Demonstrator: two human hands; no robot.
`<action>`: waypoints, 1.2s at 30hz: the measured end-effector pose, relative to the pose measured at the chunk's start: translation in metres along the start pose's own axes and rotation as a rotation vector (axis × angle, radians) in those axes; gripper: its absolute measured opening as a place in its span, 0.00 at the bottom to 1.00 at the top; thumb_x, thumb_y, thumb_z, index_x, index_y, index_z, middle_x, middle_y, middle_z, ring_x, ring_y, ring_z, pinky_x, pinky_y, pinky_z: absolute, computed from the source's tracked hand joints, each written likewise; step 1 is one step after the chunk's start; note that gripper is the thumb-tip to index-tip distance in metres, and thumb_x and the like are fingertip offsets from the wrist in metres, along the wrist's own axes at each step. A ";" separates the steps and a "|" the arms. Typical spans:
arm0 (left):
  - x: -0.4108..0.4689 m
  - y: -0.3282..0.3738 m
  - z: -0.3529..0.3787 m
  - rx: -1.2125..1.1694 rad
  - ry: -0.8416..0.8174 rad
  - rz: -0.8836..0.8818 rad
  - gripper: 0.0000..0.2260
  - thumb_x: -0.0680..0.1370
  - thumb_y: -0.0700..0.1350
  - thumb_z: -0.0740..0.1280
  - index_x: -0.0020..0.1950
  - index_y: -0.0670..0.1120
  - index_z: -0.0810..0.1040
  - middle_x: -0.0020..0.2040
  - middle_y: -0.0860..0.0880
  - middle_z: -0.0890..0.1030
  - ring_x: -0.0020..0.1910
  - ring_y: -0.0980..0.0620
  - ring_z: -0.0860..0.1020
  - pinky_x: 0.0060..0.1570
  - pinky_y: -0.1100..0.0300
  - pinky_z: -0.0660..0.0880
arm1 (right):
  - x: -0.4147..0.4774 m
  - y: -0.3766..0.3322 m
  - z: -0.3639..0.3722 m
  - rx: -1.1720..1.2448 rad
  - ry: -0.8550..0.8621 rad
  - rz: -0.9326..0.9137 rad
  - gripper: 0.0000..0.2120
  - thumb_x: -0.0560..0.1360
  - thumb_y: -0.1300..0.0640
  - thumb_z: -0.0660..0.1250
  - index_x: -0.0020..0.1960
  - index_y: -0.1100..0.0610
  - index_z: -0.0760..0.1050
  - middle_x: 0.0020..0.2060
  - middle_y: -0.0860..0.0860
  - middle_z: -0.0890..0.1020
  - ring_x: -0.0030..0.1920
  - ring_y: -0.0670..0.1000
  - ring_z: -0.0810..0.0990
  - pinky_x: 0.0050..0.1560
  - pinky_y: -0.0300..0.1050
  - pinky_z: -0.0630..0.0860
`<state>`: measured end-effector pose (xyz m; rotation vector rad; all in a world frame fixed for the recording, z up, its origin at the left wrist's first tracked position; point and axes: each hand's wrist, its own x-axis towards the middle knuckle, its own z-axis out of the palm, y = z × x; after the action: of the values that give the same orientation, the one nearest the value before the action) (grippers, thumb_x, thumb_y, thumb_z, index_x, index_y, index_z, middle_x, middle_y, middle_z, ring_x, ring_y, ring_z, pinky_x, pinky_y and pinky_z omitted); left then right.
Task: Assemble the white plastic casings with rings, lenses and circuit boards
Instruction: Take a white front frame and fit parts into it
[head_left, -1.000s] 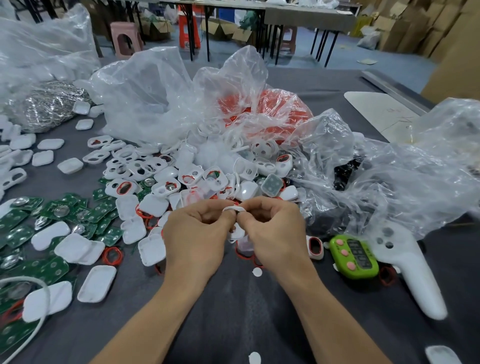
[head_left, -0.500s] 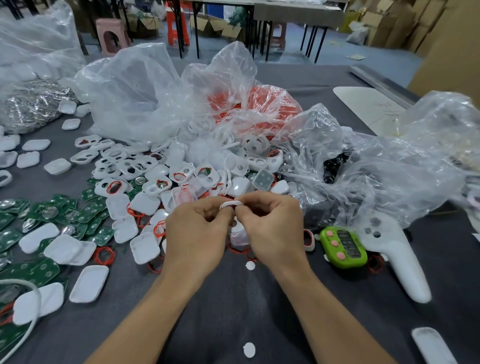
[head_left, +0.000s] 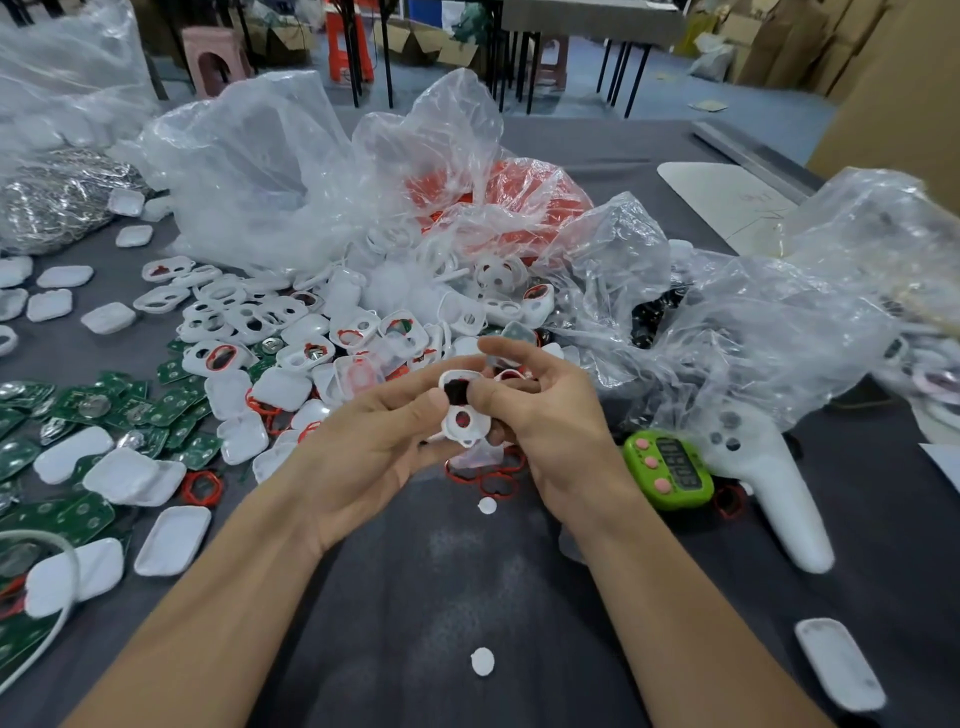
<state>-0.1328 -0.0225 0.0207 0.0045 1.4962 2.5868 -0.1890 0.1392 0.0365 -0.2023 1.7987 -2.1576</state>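
Left hand (head_left: 363, 452), palm up, grips a white casing (head_left: 477, 430) with two holes between thumb and curled fingers, while the right hand (head_left: 556, 421) pinches the same casing from the other side – the part is held clear above the grey table (head_left: 467, 597), at the centre of the view. Just beneath the hands lie red rings (head_left: 498, 486); to the left spread loose casings (head_left: 291, 332) and green circuit boards (head_left: 83, 405). Behind stand crumpled clear plastic bags (head_left: 291, 171), and to the right – near the right wrist – a green timer (head_left: 667, 470) beside a white controller (head_left: 779, 499).
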 end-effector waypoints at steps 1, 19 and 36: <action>0.000 0.001 0.000 0.009 0.016 0.022 0.17 0.75 0.46 0.71 0.63 0.49 0.84 0.66 0.44 0.82 0.66 0.46 0.80 0.59 0.54 0.80 | -0.001 0.000 0.001 -0.035 0.023 -0.008 0.22 0.66 0.59 0.80 0.58 0.53 0.81 0.33 0.52 0.85 0.33 0.51 0.84 0.33 0.41 0.79; 0.000 0.007 -0.012 -0.229 0.083 -0.010 0.12 0.80 0.39 0.65 0.57 0.45 0.87 0.64 0.41 0.83 0.62 0.45 0.83 0.51 0.50 0.83 | -0.019 -0.018 -0.005 -1.299 -0.366 -0.022 0.07 0.65 0.60 0.81 0.38 0.50 0.86 0.28 0.41 0.82 0.29 0.38 0.79 0.29 0.27 0.72; -0.001 0.008 -0.012 -0.296 0.093 0.051 0.17 0.74 0.32 0.65 0.61 0.42 0.83 0.60 0.43 0.84 0.58 0.44 0.84 0.51 0.48 0.84 | -0.010 -0.005 -0.002 -0.347 0.064 -0.158 0.07 0.69 0.61 0.76 0.39 0.49 0.87 0.29 0.54 0.85 0.29 0.50 0.84 0.30 0.38 0.75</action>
<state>-0.1337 -0.0367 0.0216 -0.1138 1.1384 2.8594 -0.1817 0.1455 0.0421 -0.3705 2.2557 -1.9534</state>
